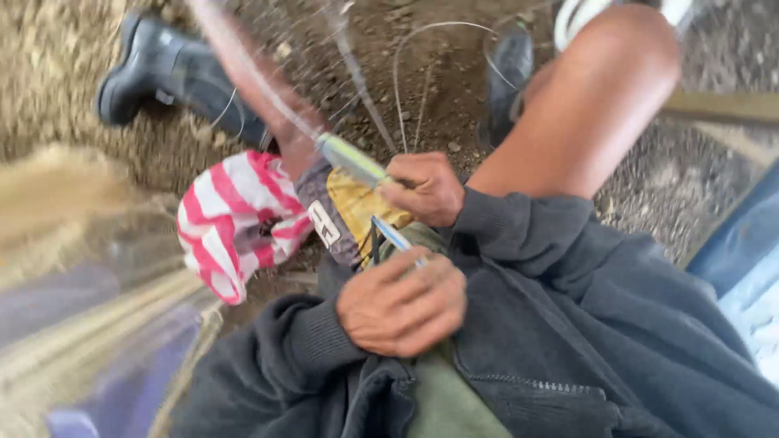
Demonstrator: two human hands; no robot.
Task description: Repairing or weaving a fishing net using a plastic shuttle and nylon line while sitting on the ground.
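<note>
A thin blue-white strip (395,237) is pinched in the closed left hand (402,312) over the lap; a long pale green stalk (350,160), blurred, is clamped by the right hand (423,188) just above.

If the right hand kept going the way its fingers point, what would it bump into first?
Probably the red-and-white striped cloth. The right hand points left, gripping a yellow-green handle, and the cloth lies just beyond, though blur leaves depth unclear.

- Bare brown dirt ground (73,49) spreads across the far scene.
- A black rubber boot (162,69) rests on it, far left.
- Thin wire loops (422,57) lie far centre.
</note>
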